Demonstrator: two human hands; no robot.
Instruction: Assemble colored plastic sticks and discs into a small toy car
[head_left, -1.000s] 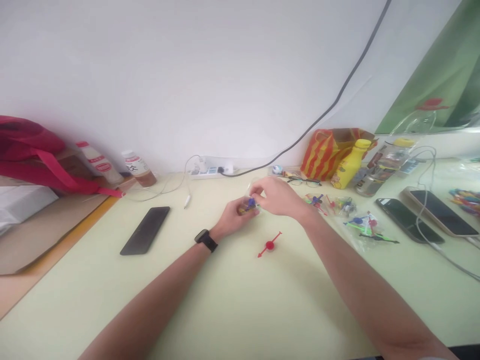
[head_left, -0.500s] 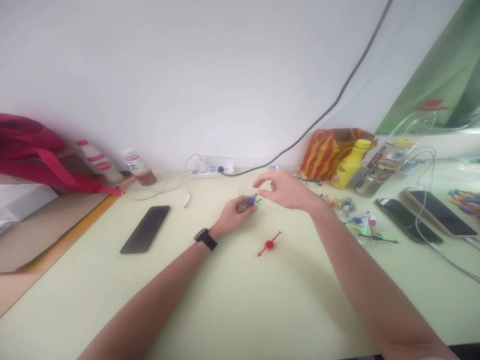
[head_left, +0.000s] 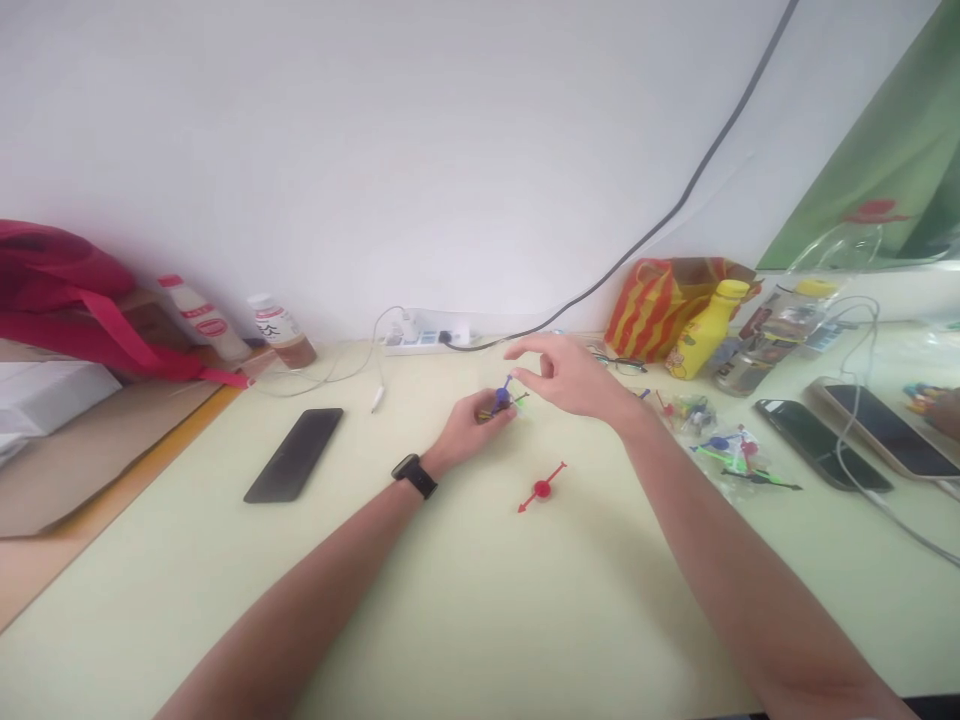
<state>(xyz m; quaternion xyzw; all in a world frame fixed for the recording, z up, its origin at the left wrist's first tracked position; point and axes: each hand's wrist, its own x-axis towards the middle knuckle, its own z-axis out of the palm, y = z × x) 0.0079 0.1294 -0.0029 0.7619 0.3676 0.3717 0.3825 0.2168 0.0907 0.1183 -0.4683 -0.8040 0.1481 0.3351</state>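
Observation:
My left hand (head_left: 480, 425), a black watch on its wrist, is closed around several plastic arrow spinners. A blue arrow spinner (head_left: 502, 396) sticks up from its fingers, and green, yellow and dark parts show beside it. Just above and to the right is my right hand (head_left: 574, 378), thumb and forefinger apart in a wide curve. Its thumb tip is close to the blue arrow's upper end; whether they touch I cannot tell. A red arrow spinner (head_left: 542, 489) lies alone on the table nearer to me.
Bagged arrow spinners (head_left: 739, 455) lie right of my forearm, beside two phones (head_left: 821, 440) with a cable. A black phone (head_left: 294, 455) lies left. Bottles (head_left: 281, 335), a power strip (head_left: 424, 340) and a striped bag (head_left: 641, 310) line the wall. Another person's hand (head_left: 943, 408) shows at the right edge.
The blue arrow spinner now stands up higher from my left hand. My right hand stays almost in place, fingers still apart. Another person's hand has come in at the right edge.

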